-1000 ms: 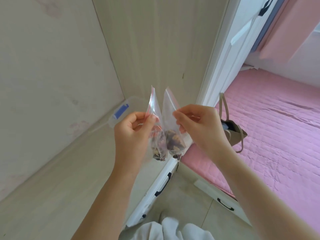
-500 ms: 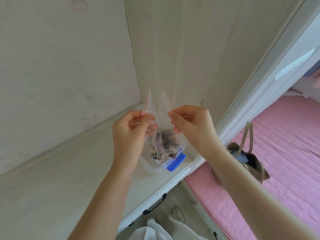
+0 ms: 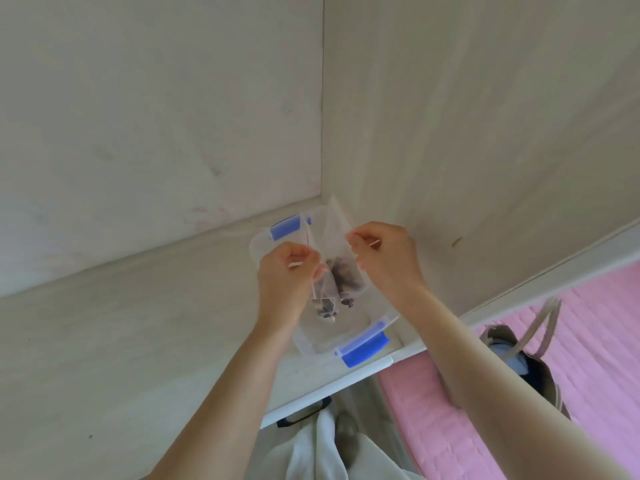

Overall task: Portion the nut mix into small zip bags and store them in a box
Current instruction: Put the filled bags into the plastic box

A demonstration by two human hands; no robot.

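A clear plastic box [image 3: 349,336] with blue latches stands open on the pale desk, near the corner of the two walls. Above it my left hand [image 3: 285,277] pinches a small clear zip bag [image 3: 323,292] with a red seal line and dark nut mix at its bottom. My right hand [image 3: 384,259] pinches a second such zip bag [image 3: 343,275] beside the first. Both bags hang side by side over the inside of the box, their lower ends close to its floor.
The desk surface [image 3: 121,341] stretches to the left, walled at the back and on the right. Its front edge [image 3: 332,382] lies just beyond the box. A beige handbag [image 3: 533,362] sits on the pink bed cover at the right.
The view has tilted down and the box has come fully into sight. Both hands have lowered the two bags together over the box.
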